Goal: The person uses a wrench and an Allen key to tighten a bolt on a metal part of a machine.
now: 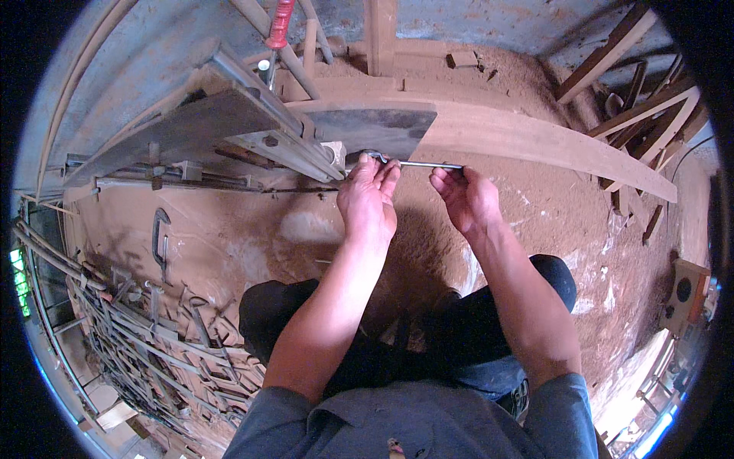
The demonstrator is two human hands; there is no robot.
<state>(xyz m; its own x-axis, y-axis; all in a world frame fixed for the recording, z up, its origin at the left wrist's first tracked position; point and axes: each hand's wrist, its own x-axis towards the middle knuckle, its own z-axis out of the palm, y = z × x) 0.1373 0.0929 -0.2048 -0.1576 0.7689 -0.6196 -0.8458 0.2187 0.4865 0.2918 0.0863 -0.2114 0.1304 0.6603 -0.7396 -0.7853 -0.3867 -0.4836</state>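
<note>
A thin metal rod (425, 164) runs almost level between my two hands. My left hand (369, 199) pinches its left end, where a small bent metal piece shows at the fingertips. At the other end, my right hand (468, 200) grips the rod between thumb and fingers. Beside my left fingers stand a pale block (333, 153) and the end of a long metal bar (287, 153). Just beyond my hands is a dark flat plate (375, 126) lying against a long curved wooden piece (535, 138). Whatever the rod's left end touches is hidden by my fingers.
A dark angled panel (176, 134) and a red-handled clamp (280, 27) stand at the far left. One C-clamp (160, 237) lies on the dusty floor, near a pile of many clamps (153, 329). Wooden offcuts (650, 122) lean at the far right, above a boxy device (683, 294).
</note>
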